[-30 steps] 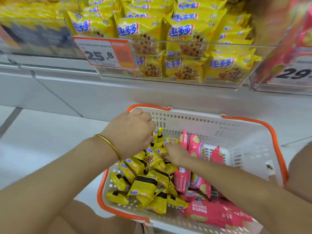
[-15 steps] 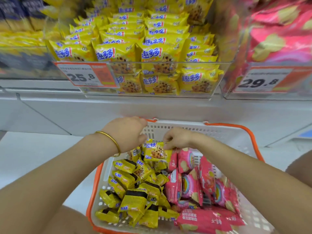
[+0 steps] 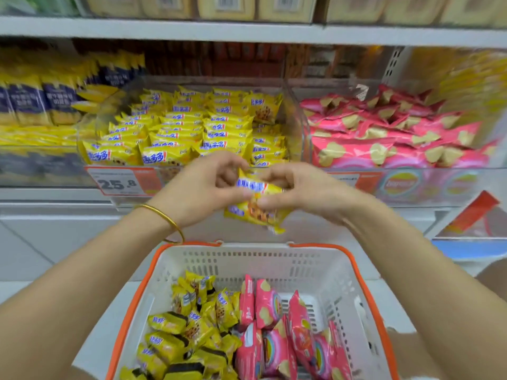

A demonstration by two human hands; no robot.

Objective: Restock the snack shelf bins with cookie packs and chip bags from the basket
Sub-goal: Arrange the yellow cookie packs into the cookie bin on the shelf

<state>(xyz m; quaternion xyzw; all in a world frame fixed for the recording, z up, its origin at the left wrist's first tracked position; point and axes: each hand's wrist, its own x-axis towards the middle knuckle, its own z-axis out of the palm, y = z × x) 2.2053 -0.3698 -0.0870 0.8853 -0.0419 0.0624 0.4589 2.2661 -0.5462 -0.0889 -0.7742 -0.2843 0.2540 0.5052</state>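
Note:
Both hands hold yellow cookie packs (image 3: 258,209) in the air, just in front of the clear bin of yellow cookie packs (image 3: 192,133). My left hand (image 3: 197,190) grips them from the left, and my right hand (image 3: 299,192) pinches them from the right. Below, the white basket with orange rim (image 3: 274,259) holds several yellow cookie packs (image 3: 189,330) on its left side and pink chip bags (image 3: 288,333) on its right side. A clear bin of pink chip bags (image 3: 389,135) stands to the right of the cookie bin.
A 25.8 price tag (image 3: 120,183) hangs on the cookie bin's front. Blue and yellow packs (image 3: 35,105) fill the bin at the left. Boxes (image 3: 225,6) line the upper shelf. An orange sign (image 3: 472,212) sits low on the right.
Both hands have risen out of the basket with yellow cookie packs and now hold them up before the cookie bin. The view has tilted up toward the shelf.

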